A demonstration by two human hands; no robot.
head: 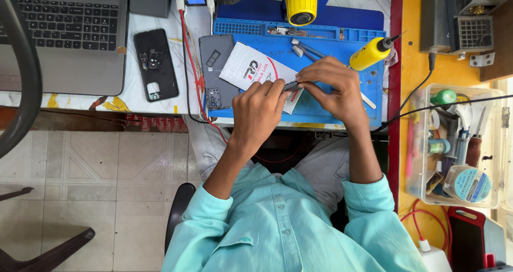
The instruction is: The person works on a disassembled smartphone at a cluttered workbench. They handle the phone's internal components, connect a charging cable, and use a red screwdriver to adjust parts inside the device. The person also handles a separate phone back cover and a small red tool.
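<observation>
Both hands are meeting over the front edge of the blue work mat (326,98): the left hand (259,114) and right hand (334,87) are together pinching a small dark slim part (291,85) between fingertips. A white printed card (251,69) is lying on the mat just under them, a grey phone back cover (216,58) left of it. A yellow bottle (371,53) is lying at the mat's right side.
</observation>
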